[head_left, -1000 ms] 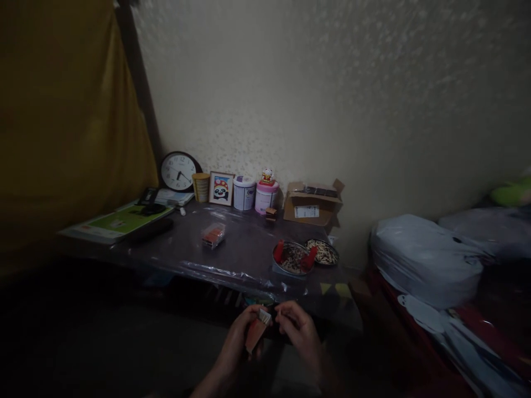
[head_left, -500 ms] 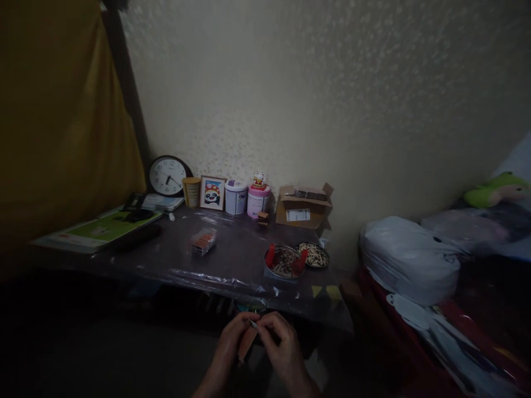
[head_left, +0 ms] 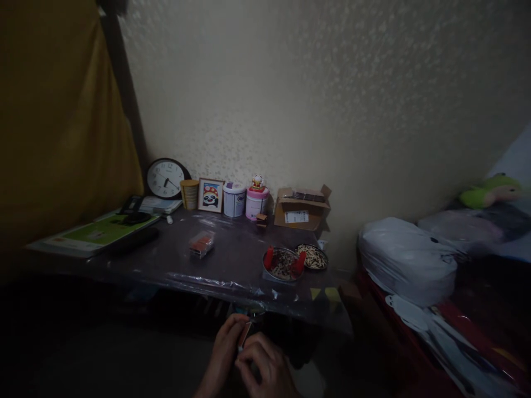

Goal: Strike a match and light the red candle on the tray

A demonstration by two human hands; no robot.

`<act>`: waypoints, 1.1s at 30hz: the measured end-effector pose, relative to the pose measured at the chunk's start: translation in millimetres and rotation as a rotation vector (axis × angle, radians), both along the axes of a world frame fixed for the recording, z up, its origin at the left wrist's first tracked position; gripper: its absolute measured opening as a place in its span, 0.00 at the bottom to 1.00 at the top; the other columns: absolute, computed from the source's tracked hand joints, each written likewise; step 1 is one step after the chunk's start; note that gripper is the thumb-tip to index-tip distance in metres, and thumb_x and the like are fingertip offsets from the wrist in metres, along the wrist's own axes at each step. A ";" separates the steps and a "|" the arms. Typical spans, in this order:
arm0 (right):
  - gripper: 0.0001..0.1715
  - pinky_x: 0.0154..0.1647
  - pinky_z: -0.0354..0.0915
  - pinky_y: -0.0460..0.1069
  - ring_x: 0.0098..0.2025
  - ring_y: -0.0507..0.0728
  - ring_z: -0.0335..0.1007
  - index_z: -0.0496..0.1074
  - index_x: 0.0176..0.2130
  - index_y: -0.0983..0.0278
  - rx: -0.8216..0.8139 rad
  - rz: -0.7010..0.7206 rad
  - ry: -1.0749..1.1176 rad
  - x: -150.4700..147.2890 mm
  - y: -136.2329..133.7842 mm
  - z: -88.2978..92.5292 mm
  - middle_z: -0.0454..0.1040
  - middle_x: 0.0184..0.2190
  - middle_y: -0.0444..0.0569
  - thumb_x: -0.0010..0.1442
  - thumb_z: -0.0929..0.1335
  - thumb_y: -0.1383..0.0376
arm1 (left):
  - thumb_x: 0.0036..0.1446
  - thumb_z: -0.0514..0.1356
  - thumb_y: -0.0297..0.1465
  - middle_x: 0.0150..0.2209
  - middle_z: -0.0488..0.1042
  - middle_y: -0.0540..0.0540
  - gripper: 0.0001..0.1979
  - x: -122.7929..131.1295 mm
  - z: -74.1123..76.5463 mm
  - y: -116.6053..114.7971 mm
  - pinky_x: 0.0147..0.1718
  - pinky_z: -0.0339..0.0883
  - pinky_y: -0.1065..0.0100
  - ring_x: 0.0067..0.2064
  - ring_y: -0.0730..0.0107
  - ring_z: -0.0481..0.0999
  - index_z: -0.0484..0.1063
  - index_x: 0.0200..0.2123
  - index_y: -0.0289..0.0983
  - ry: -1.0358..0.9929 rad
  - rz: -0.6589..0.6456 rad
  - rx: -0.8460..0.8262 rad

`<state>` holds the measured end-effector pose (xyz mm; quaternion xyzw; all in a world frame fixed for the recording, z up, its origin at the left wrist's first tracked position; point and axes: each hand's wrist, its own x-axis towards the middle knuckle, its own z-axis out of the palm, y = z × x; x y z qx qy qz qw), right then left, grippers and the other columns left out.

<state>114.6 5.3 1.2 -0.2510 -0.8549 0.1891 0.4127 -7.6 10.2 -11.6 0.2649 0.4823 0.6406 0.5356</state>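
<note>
In front of the table edge, my left hand (head_left: 224, 347) is closed around a small orange matchbox (head_left: 244, 335), held on a slant with a pale edge showing. My right hand (head_left: 269, 366) is just below and to the right of the box, thumb and forefinger pinched together near its lower end. Whatever those fingertips hold, if anything, is too dark and small to make out. Nearest on the table is a round tin (head_left: 284, 274) with dark-tipped sticks and two red upright pieces. Beside it lies a dish of matchsticks (head_left: 314, 257).
A plastic-wrapped pack of orange boxes (head_left: 202, 244) lies mid-table. Along the wall stand a clock (head_left: 166, 178), a panda picture (head_left: 211, 195), two lidded tubs (head_left: 234, 200) and an open cardboard box (head_left: 302, 213). White bags (head_left: 406, 257) are piled at right.
My right hand has moved down, from the top of the matchbox toward its lower end. The matchbox has shifted slightly left and up with my left hand.
</note>
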 end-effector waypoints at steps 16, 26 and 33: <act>0.06 0.33 0.63 0.42 0.31 0.50 0.68 0.66 0.29 0.62 -0.060 -0.163 0.235 22.0 36.6 1.6 0.69 0.28 0.43 0.58 0.65 0.70 | 0.43 0.66 0.39 0.39 0.77 0.43 0.17 4.2 -2.3 0.5 0.46 0.61 0.64 0.45 0.58 0.71 0.76 0.36 0.36 0.001 -0.185 0.114; 0.05 0.32 0.64 0.42 0.30 0.50 0.68 0.67 0.29 0.62 -0.033 -0.177 0.247 23.0 37.6 6.0 0.70 0.27 0.43 0.57 0.65 0.69 | 0.43 0.66 0.37 0.47 0.75 0.38 0.21 0.1 -3.5 1.4 0.53 0.57 0.58 0.52 0.51 0.69 0.75 0.42 0.35 -0.014 -0.221 0.128; 0.04 0.32 0.65 0.41 0.31 0.51 0.70 0.68 0.30 0.62 -0.027 -0.178 0.261 21.9 40.3 6.5 0.71 0.27 0.44 0.57 0.66 0.67 | 0.38 0.68 0.39 0.41 0.77 0.39 0.21 1.3 4.4 1.6 0.48 0.61 0.59 0.47 0.52 0.72 0.76 0.37 0.36 0.029 -0.147 0.128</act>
